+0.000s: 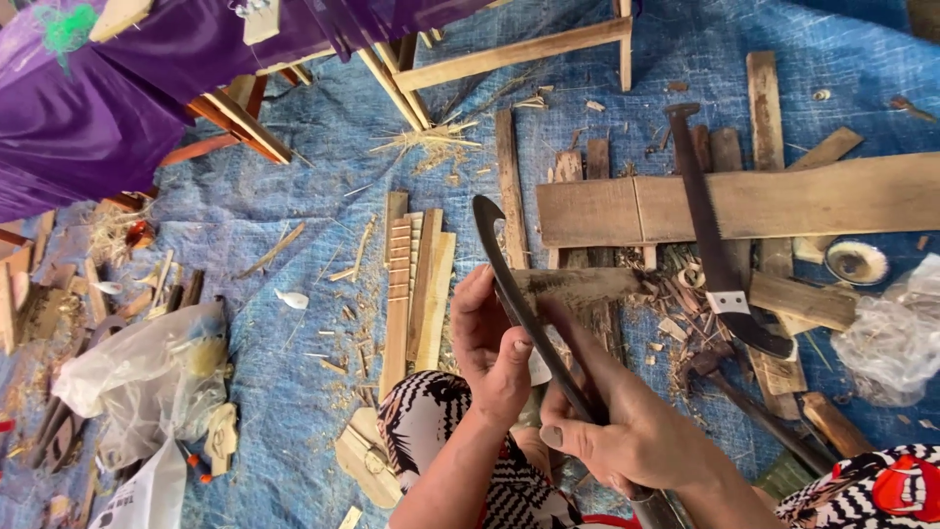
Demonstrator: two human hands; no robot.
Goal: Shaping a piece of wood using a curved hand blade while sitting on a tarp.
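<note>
A clear plastic bag [137,377] lies well to the left of the curved dark blade [519,304] on the blue tarpaulin [284,196], with a stack of pale wooden slats [416,289] between them. The left hand [490,348] pinches the blade midway, thumb pressed on its flat, while the right hand [627,431] closes its grip around the lower end near the handle. Right of the blade, a second long knife [715,245] rests across a wide plank [744,206], with a small round dish [857,263] beyond.
</note>
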